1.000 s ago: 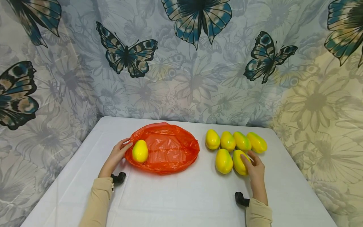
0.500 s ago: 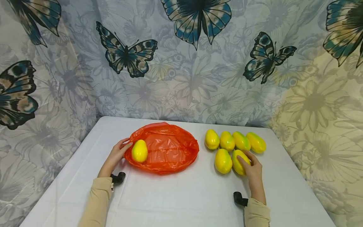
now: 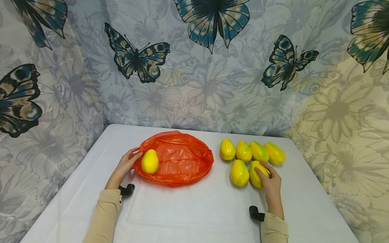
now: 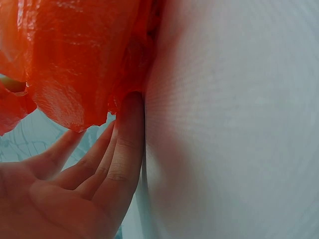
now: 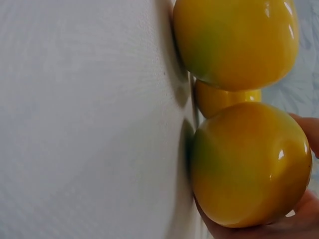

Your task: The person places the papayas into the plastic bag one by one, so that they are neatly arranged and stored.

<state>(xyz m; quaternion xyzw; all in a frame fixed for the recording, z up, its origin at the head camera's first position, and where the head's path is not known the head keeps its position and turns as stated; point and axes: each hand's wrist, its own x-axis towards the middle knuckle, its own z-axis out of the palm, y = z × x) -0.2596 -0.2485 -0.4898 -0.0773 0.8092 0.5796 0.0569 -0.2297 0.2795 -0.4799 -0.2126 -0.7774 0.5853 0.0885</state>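
A red plastic bag (image 3: 182, 162) lies spread with its mouth facing up, and one yellow mango (image 3: 150, 162) sits inside at its left. My left hand (image 3: 126, 165) touches the bag's left edge; in the left wrist view its fingers (image 4: 124, 149) run nearly straight along the table against the red plastic. On the right, my right hand (image 3: 271, 180) grips the front-row mango (image 3: 256, 173), thumb on one side and fingers on the other. That mango (image 5: 249, 164) stays low at the tabletop in the right wrist view, with a second mango (image 5: 237, 40) beside it.
Behind the gripped mango is a row of several mangoes (image 3: 243, 151); another front-row mango (image 3: 239, 173) stands just to its left. All rest on a white-covered table (image 3: 188, 216). A butterfly-patterned cloth (image 3: 197, 91) hangs behind the table.
My right hand has shifted slightly left and its fingers have come farther round the front-row mango. The left hand and the bag have stayed in place.
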